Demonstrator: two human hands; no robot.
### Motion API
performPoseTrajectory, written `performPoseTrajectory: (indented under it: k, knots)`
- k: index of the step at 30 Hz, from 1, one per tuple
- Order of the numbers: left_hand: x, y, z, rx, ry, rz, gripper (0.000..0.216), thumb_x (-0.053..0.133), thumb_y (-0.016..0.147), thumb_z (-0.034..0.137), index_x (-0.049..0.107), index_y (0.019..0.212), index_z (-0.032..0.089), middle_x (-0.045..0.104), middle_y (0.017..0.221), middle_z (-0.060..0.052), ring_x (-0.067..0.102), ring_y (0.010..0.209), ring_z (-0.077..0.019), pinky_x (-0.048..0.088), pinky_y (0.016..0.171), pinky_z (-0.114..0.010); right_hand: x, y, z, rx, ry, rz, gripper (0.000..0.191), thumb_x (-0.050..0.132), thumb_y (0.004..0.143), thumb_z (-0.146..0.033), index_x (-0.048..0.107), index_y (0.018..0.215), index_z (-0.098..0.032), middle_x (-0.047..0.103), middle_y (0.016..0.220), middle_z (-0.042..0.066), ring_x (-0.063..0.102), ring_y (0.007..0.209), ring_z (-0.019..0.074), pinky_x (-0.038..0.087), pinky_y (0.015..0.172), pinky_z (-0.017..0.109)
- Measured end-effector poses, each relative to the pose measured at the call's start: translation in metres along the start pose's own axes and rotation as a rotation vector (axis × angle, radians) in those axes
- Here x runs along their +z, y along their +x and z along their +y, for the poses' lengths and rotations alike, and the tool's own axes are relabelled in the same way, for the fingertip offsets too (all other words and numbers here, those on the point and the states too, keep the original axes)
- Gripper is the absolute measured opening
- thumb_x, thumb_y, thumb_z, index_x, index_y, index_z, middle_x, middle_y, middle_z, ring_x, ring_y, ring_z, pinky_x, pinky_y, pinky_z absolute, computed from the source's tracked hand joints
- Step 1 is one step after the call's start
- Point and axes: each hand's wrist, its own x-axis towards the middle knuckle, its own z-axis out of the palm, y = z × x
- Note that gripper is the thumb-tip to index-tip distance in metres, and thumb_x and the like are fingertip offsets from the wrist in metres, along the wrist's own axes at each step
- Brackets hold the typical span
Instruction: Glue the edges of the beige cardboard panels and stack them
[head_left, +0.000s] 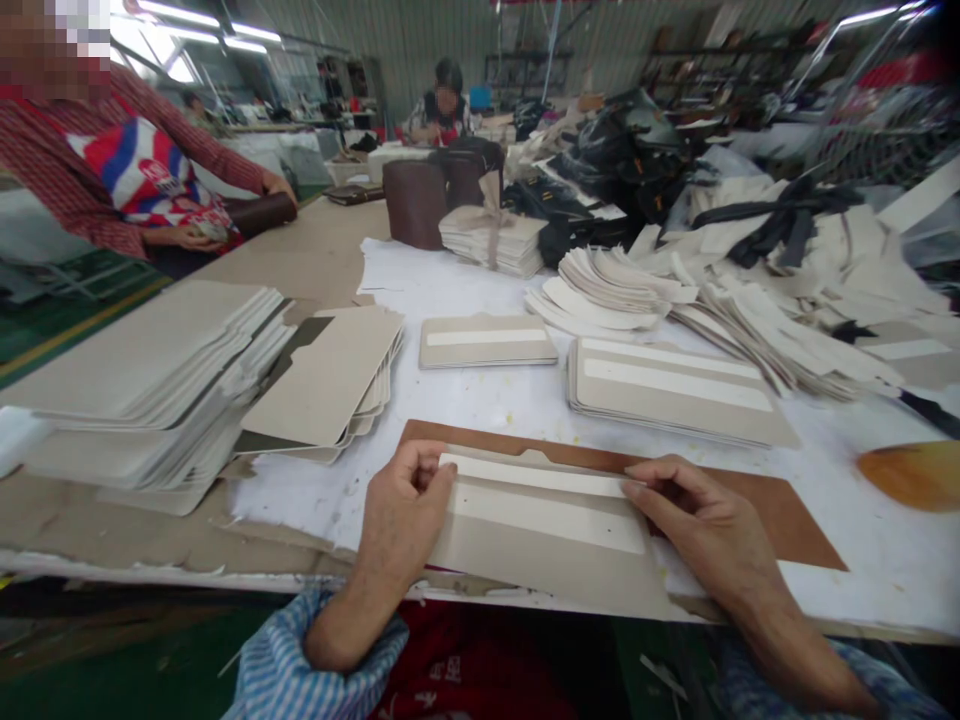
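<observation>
A beige card panel [547,545] with white strips lies near the table's front edge, partly on a brown sheet [780,515]. My left hand [405,515] pinches the left end of the top white strip [536,475]. Fingers closed, my right hand [705,520] grips the strip's right end and the panel's right edge.
Stacks of beige panels lie at the left [150,380], centre-left [330,380], centre [487,342] and right [675,390]. A heap of curved white pieces [607,290] and dark bags [637,150] fills the back right. A person in a red striped shirt [112,170] stands at the left; another sits [442,105] far back.
</observation>
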Motion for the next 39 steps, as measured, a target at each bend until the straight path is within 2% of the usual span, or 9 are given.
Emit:
performPoseTrajectory:
  k: [3,9,12,16,20,30,39]
  knots:
    - [0.005,0.002,-0.001,0.061,0.126,0.059,0.024,0.059,0.082,0.039,0.072,0.094,0.024,0.069,0.073,0.002,0.064,0.069,-0.0183,0.046,0.07,-0.031,0.003,0.0,0.003,-0.085,-0.024,0.018,0.024,0.078,0.077,-0.05,0.079,0.083,-0.027,0.07,0.082,0.002,0.062,0.075,0.0203,0.051,0.07,0.032]
    - [0.01,0.005,-0.004,0.182,0.252,0.085,0.016,0.056,0.085,0.032,0.069,0.087,0.024,0.067,0.079,0.0,0.064,0.074,-0.0185,0.046,0.072,-0.032,0.003,-0.001,0.01,-0.154,-0.098,0.015,0.02,0.075,0.084,-0.049,0.078,0.087,-0.029,0.071,0.088,0.002,0.063,0.079,0.0211,0.052,0.075,0.033]
    - [0.011,0.005,-0.005,0.234,0.278,0.094,0.016,0.057,0.086,0.03,0.069,0.093,0.024,0.064,0.082,-0.001,0.064,0.077,-0.0192,0.047,0.072,-0.032,0.003,-0.003,0.01,-0.188,-0.134,0.008,0.02,0.074,0.086,-0.048,0.078,0.086,-0.029,0.071,0.087,0.002,0.062,0.078,0.0215,0.051,0.073,0.034]
    - [0.01,0.004,-0.005,0.219,0.303,0.074,0.025,0.059,0.088,0.027,0.068,0.111,0.023,0.062,0.086,0.0,0.062,0.076,-0.0191,0.049,0.075,-0.034,0.002,-0.005,0.009,-0.2,-0.167,0.001,0.019,0.072,0.089,-0.047,0.077,0.088,-0.029,0.071,0.088,0.003,0.063,0.076,0.0219,0.052,0.071,0.035]
    - [0.01,0.004,-0.008,0.206,0.267,0.087,0.032,0.063,0.087,0.025,0.064,0.119,0.021,0.063,0.09,0.0,0.062,0.076,-0.0183,0.052,0.078,-0.035,0.0,-0.006,0.01,-0.204,-0.196,-0.015,0.02,0.071,0.09,-0.05,0.077,0.09,-0.031,0.071,0.089,0.003,0.063,0.077,0.0229,0.052,0.069,0.035]
    - [0.009,0.002,-0.006,0.183,0.259,0.075,0.023,0.062,0.087,0.025,0.065,0.109,0.024,0.062,0.09,0.001,0.062,0.076,-0.0175,0.051,0.076,-0.032,-0.003,-0.009,0.013,-0.185,-0.223,-0.005,0.019,0.07,0.092,-0.052,0.076,0.093,-0.034,0.072,0.093,0.002,0.064,0.081,0.0233,0.051,0.075,0.038]
    - [0.009,0.002,-0.006,0.219,0.318,0.082,0.018,0.061,0.088,0.027,0.07,0.104,0.024,0.063,0.09,0.0,0.062,0.075,-0.0176,0.051,0.074,-0.032,-0.002,-0.008,0.013,-0.18,-0.215,-0.003,0.019,0.071,0.092,-0.051,0.076,0.091,-0.033,0.072,0.092,0.002,0.063,0.08,0.0232,0.051,0.073,0.037]
